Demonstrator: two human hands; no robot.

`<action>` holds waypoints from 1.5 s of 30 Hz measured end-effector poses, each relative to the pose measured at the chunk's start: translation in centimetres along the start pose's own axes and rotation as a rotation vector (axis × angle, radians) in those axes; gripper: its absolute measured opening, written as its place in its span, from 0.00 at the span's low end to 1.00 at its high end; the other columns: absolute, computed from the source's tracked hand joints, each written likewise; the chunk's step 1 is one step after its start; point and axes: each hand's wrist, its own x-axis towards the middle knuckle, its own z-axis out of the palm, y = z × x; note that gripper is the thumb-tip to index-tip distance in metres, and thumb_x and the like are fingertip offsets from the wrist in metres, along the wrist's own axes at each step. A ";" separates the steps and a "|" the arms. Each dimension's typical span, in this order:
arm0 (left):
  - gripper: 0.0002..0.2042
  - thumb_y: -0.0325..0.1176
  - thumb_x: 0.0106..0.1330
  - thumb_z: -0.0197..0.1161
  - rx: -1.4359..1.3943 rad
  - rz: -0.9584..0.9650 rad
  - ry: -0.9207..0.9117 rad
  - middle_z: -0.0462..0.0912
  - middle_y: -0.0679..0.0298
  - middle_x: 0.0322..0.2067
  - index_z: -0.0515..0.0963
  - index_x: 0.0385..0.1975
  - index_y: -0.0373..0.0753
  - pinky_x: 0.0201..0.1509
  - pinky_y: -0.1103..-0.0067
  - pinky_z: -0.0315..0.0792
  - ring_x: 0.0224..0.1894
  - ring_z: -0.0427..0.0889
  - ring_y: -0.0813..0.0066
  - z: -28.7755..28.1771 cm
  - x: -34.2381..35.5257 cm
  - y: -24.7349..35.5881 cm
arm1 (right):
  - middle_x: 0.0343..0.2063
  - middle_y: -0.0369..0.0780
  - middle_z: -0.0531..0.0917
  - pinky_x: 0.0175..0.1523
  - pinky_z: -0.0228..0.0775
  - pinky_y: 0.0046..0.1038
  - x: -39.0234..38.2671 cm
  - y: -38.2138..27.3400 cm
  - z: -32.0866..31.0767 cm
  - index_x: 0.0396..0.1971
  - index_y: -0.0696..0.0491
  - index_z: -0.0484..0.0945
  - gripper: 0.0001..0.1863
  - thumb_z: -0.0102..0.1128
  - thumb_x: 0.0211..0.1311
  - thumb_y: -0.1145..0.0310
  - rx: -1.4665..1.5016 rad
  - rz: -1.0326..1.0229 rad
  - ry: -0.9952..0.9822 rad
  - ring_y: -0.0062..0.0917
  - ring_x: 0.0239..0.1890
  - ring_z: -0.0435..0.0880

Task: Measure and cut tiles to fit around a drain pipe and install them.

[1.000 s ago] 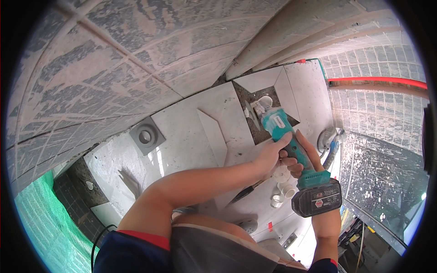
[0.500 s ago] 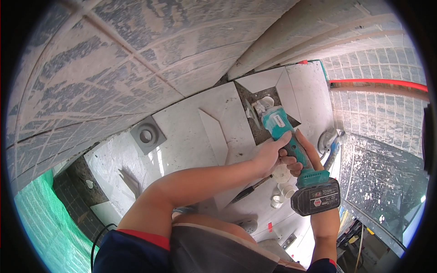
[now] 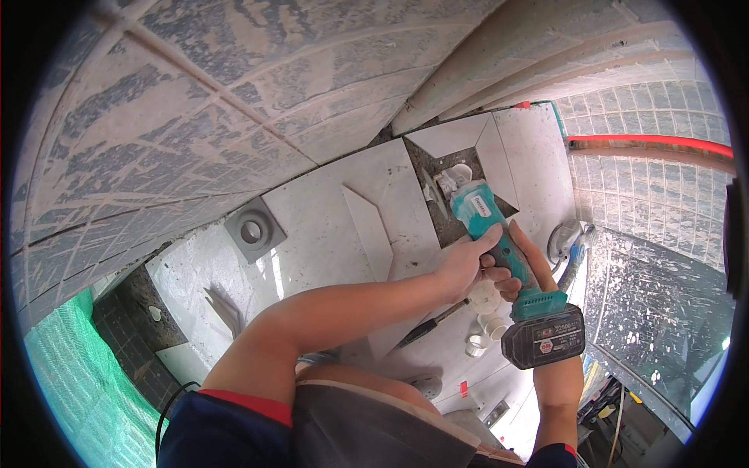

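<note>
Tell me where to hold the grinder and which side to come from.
The grinder is probably best held round its slim middle, coming from the battery end: the body narrows between head and battery, and the disc sits at the opposite end.

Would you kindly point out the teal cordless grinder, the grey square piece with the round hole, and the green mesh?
Teal cordless grinder [image 3: 512, 260]: head view, on its handle.
Grey square piece [image 3: 267, 232]: head view, on the ring around its hole.
Green mesh [image 3: 84, 382]: head view, on its middle.
</note>
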 end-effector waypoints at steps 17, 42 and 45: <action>0.20 0.53 0.75 0.64 0.023 0.003 0.020 0.70 0.70 0.27 0.72 0.41 0.40 0.34 0.76 0.82 0.25 0.81 0.72 -0.1 0.6 0.0 | 0.30 0.37 0.79 0.14 0.69 0.10 0.6 -0.5 -1.1 0.48 0.54 0.76 0.29 0.54 0.75 0.38 -0.018 0.029 -0.025 0.13 0.19 0.78; 0.17 0.46 0.71 0.67 0.967 0.167 -0.357 0.82 0.66 0.36 0.82 0.39 0.36 0.42 0.75 0.76 0.39 0.81 0.76 1.6 -4.2 -1.3 | 0.19 0.37 0.74 0.12 0.62 0.22 -12.1 3.1 -5.4 0.46 0.61 0.73 0.49 0.41 0.67 0.20 0.096 -0.059 -0.307 0.18 0.08 0.68; 0.07 0.34 0.70 0.62 1.604 0.174 -0.039 0.86 0.55 0.36 0.84 0.37 0.38 0.48 0.68 0.77 0.41 0.84 0.66 3.8 -2.4 3.4 | 0.23 0.41 0.76 0.13 0.63 0.22 -18.5 3.2 -9.2 0.51 0.63 0.72 0.51 0.44 0.65 0.20 0.118 -0.215 -0.223 0.18 0.09 0.67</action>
